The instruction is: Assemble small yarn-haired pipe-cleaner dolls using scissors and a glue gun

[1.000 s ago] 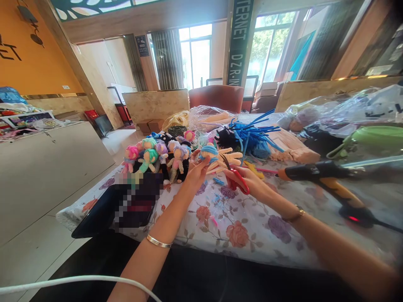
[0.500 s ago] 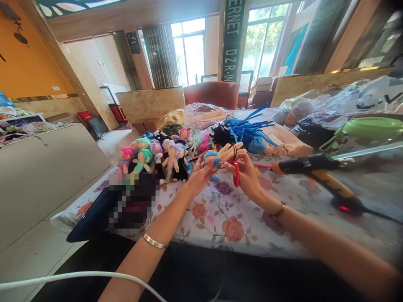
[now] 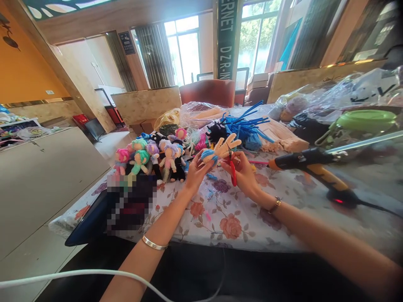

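My left hand [image 3: 198,170] is closed around the head of a small doll [image 3: 209,156] with blue strands on its head. The doll's pale fuzzy limbs [image 3: 226,145] point up and to the right. My right hand [image 3: 244,172] grips red-handled scissors [image 3: 233,173], and their dark blades rise beside the pale limbs. Whether the right fingers also touch the doll is hard to make out. Just beyond the hands lie bundles of blue pipe cleaners [image 3: 248,126] and a black bundle [image 3: 216,131].
Several finished dolls [image 3: 141,159] with coloured hair crowd the table's left. A glue gun [image 3: 311,163] with a red light stands at right, its nozzle towards my right hand. Behind it are a green-lidded container [image 3: 367,121] and plastic bags [image 3: 343,94]. A white cable [image 3: 78,274] crosses the foreground.
The whole view has shifted a little. The doll's pale limbs now stand more upright and spread, and the scissors have turned slightly beside them. Both hands keep their hold.
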A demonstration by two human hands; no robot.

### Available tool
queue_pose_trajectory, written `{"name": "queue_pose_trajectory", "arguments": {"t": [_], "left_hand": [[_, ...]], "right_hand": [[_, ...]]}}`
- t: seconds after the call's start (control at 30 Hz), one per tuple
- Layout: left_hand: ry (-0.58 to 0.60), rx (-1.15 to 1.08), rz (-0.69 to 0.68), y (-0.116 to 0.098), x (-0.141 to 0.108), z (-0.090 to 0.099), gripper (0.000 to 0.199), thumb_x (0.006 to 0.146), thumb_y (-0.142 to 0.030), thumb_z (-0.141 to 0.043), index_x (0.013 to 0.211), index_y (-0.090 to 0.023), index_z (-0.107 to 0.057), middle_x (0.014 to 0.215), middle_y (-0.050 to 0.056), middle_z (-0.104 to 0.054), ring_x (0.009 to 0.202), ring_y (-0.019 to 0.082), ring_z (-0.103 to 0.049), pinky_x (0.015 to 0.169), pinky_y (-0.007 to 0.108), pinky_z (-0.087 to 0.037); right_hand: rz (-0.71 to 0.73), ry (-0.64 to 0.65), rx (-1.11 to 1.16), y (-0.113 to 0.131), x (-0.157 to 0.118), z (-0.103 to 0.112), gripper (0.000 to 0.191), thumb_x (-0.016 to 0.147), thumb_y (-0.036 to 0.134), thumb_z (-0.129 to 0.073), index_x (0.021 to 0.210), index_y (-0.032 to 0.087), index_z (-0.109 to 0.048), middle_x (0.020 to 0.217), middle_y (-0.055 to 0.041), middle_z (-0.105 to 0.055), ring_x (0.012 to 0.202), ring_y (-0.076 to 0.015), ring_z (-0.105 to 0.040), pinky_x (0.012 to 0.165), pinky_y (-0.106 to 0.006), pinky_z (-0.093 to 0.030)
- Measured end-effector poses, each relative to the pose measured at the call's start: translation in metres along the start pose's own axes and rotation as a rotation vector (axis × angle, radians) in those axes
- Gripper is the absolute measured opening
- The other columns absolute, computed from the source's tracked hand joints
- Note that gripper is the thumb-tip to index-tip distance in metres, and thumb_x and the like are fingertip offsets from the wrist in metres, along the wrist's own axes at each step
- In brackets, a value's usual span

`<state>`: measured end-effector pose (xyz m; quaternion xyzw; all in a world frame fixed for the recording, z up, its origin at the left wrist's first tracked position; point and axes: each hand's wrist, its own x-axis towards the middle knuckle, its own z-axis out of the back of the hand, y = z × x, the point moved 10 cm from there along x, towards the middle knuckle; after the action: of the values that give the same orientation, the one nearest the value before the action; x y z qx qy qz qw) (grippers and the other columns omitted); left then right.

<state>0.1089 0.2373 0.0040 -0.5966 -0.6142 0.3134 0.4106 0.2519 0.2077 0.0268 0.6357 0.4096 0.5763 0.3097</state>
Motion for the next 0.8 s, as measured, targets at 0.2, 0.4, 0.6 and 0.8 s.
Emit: {"name": "queue_pose_trajectory", "arguments": {"t": [0.2, 0.4, 0.6, 0.8], "left_hand": [[-0.001, 0.039, -0.038, -0.005, 0.000, -0.003, 0.052, 0.067, -0.012, -0.073, 0.117, -0.022, -0.060, 0.097, 0.003, -0.070, 0.091, 0.018, -0.067, 0.090, 0.038, -0.052], [0.046, 0.219, -0.091, -0.018, 0.015, -0.016, 0.050, 0.067, -0.019, -0.075, 0.116, -0.021, -0.063, 0.093, 0.004, -0.071, 0.096, 0.023, -0.065, 0.096, 0.041, -0.047], [0.120, 0.164, -0.061, -0.015, 0.025, -0.028, 0.053, 0.064, -0.018, -0.076, 0.115, -0.022, -0.063, 0.088, 0.001, -0.071, 0.090, 0.021, -0.066, 0.096, 0.040, -0.048], [0.095, 0.030, 0.020, -0.005, 0.022, -0.018, 0.042, 0.066, -0.018, -0.076, 0.106, -0.020, -0.064, 0.090, 0.002, -0.070, 0.074, 0.016, -0.069, 0.089, 0.039, -0.052]], "right_hand": [[-0.006, -0.019, 0.007, -0.003, -0.002, 0.002, 0.040, 0.072, 0.040, -0.071, 0.087, 0.024, -0.038, 0.095, 0.0003, -0.062, 0.086, -0.0136, -0.058, 0.078, -0.028, -0.046], [-0.065, -0.104, 0.000, 0.000, -0.001, 0.012, 0.042, 0.070, 0.044, -0.071, 0.084, 0.024, -0.036, 0.090, 0.0005, -0.062, 0.072, -0.0124, -0.056, 0.066, -0.027, -0.047], [-0.091, -0.136, -0.045, -0.002, 0.001, 0.016, 0.045, 0.068, 0.050, -0.069, 0.084, 0.024, -0.036, 0.090, -0.0013, -0.063, 0.074, -0.0140, -0.057, 0.062, -0.026, -0.045], [-0.108, -0.058, -0.091, -0.012, 0.003, 0.011, 0.046, 0.067, 0.052, -0.070, 0.079, 0.023, -0.037, 0.073, 0.0032, -0.058, 0.062, -0.0108, -0.052, 0.055, -0.023, -0.039]]}}
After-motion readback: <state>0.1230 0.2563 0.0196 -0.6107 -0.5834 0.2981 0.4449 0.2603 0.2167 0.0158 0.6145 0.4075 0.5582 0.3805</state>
